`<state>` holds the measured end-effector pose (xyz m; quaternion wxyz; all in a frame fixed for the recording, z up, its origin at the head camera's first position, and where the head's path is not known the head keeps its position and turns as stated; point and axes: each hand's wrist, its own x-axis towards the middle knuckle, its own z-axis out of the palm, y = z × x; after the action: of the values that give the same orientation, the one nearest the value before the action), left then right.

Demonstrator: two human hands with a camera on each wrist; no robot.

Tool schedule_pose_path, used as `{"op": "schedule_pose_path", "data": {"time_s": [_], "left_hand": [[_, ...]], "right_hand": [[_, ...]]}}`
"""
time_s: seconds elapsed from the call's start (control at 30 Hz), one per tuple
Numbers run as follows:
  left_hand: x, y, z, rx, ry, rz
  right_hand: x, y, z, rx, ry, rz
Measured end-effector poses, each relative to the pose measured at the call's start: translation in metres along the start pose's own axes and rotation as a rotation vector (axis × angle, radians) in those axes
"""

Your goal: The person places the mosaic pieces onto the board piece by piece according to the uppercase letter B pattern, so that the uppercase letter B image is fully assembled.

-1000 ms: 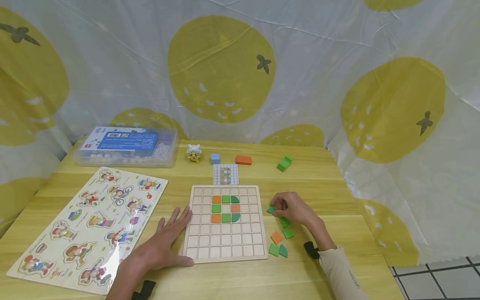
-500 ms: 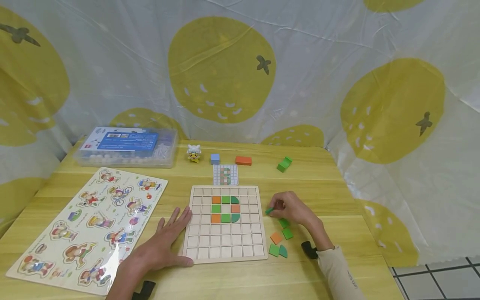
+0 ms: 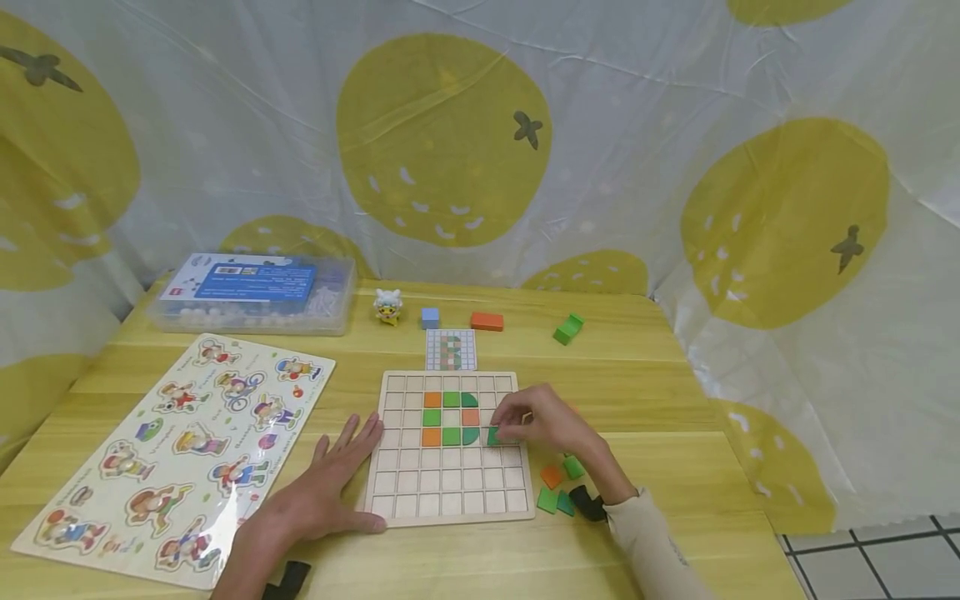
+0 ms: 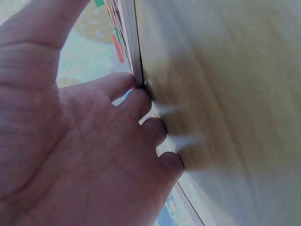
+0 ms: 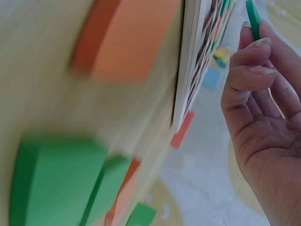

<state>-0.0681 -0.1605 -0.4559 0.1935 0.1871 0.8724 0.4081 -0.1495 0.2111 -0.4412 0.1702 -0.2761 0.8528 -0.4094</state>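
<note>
A wooden grid board [image 3: 450,492] lies on the table with orange and green tiles set in its upper middle cells. My right hand [image 3: 534,421] is over the board's right side and pinches a dark green tile [image 3: 492,435] [image 5: 252,16] in its fingertips, just right of the placed tiles. My left hand [image 3: 322,492] lies flat on the table with straight fingers against the board's left edge [image 4: 133,56]. Loose orange and green tiles [image 3: 558,487] lie right of the board, close up in the right wrist view [image 5: 127,40].
A small pattern card [image 3: 451,349] lies beyond the board. A cartoon picture puzzle [image 3: 180,450] is at the left, a clear plastic box [image 3: 255,292] behind it. A small toy figure [image 3: 387,306], blue cube [image 3: 430,317], orange block [image 3: 487,320] and green block [image 3: 568,327] stand at the back.
My right hand has lifted the green tile from the loose pile and carried it left onto the board's right side. The left hand has stayed still.
</note>
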Motion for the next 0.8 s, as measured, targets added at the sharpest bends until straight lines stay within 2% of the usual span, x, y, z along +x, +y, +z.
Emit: {"op": "schedule_pose_path", "data": {"time_s": [0.23, 0.5, 0.8], "left_hand": [[0.000, 0.000, 0.000, 0.007, 0.003, 0.006], [-0.001, 0.000, 0.000, 0.008, 0.006, 0.003], [0.000, -0.001, 0.000, 0.013, 0.005, 0.018]], "right_hand": [[0.011, -0.006, 0.014, 0.051, -0.050, -0.019], [0.017, -0.013, 0.022, 0.030, -0.079, -0.070], [0.017, -0.016, 0.025, -0.021, -0.089, -0.047]]}}
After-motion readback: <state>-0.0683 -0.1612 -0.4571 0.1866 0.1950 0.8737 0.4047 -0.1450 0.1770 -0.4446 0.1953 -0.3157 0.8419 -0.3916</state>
